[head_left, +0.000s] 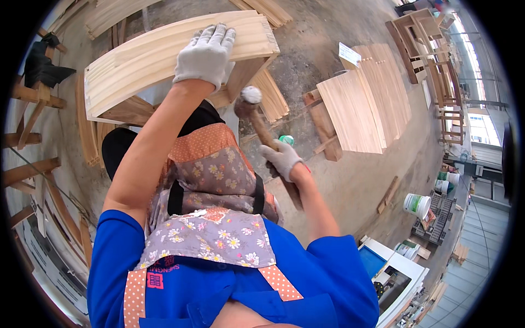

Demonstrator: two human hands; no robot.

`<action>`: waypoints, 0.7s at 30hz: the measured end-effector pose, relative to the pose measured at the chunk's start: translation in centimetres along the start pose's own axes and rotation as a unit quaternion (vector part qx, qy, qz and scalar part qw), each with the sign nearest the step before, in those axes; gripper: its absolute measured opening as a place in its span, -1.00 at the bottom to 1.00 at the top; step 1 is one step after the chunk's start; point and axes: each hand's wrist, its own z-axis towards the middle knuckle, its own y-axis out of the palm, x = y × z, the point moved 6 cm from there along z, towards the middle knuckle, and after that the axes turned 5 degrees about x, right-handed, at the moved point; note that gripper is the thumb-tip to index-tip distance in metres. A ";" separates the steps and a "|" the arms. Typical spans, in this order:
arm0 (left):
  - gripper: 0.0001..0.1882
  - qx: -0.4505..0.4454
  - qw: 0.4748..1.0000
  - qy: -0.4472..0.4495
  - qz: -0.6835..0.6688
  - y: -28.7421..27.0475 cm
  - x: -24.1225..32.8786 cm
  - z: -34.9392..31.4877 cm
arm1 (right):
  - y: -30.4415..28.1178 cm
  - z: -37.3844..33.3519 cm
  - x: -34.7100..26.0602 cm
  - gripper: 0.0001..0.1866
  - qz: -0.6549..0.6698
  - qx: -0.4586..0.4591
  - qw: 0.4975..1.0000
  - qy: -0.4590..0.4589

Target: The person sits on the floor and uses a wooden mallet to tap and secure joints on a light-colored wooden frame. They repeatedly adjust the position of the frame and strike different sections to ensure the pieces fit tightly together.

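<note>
My left hand point(205, 54), in a pale work glove, lies flat on the top of a light wooden box frame point(142, 60), fingers stretched toward its far edge. The frame stands in front of my knees; its top is a grooved board, and pale wooden side pieces show beneath. My right hand point(283, 157), also gloved, is wrapped round the wooden handle of a mallet point(251, 104). The mallet's head, with a whitish face, is raised to the right of the frame and apart from it. The end of the handle sticks out below my fist.
On the right, wooden panels point(353, 109) rest on timber blocks point(324, 123), a paper sheet point(349, 54) at their far edge. A small green-and-white round container point(286, 140) is on the floor near my right hand. Wooden trestles point(33, 98) stand left; white buckets point(417, 205) stand far right.
</note>
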 end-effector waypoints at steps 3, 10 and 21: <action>-0.46 0.015 1.000 0.017 -0.005 0.0 0.1 -0.1 | 1.0 2.1 -1.8 -0.69 -0.017 -0.010 1.000 -0.022; -0.51 0.049 0.999 0.011 -0.002 0.0 0.3 -0.4 | 1.0 -1.0 -7.1 -0.68 0.091 0.040 0.993 -0.062; -0.53 0.055 0.998 0.013 0.001 -0.2 0.8 -0.4 | 3.3 6.4 -2.0 -0.69 0.095 -0.006 0.995 -0.015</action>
